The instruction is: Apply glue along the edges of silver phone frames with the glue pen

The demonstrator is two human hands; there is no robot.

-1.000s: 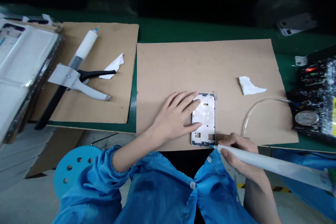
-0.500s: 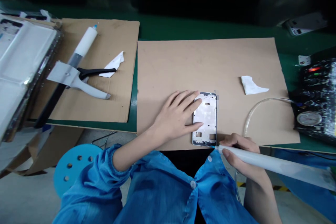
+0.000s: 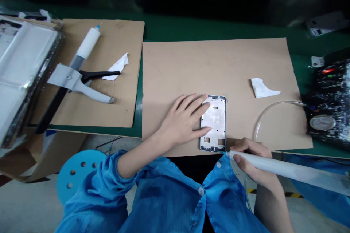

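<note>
A silver phone frame (image 3: 215,116) lies near the front edge of a cardboard sheet (image 3: 191,69). My left hand (image 3: 183,120) lies flat beside it, fingers stretched out, with the fingertips and thumb pressing on the frame's left edge. My right hand (image 3: 253,165) is closed around a long white dispensing syringe (image 3: 287,171), held like a pen. Its blue tip touches the frame's bottom right corner. A clear tube (image 3: 269,111) curves from near that hand to a dark controller box.
A second cardboard sheet (image 3: 120,94) at left carries a caulking gun (image 3: 78,71) with a white cartridge and a scrap of white paper (image 3: 117,67). Another paper scrap (image 3: 262,88) lies right of the frame. Stacked trays (image 3: 19,65) stand far left, the controller with gauge (image 3: 326,105) far right, a blue stool (image 3: 78,171) below.
Both hands and the syringe tip stay in almost the same place; only the camera view shifted slightly.
</note>
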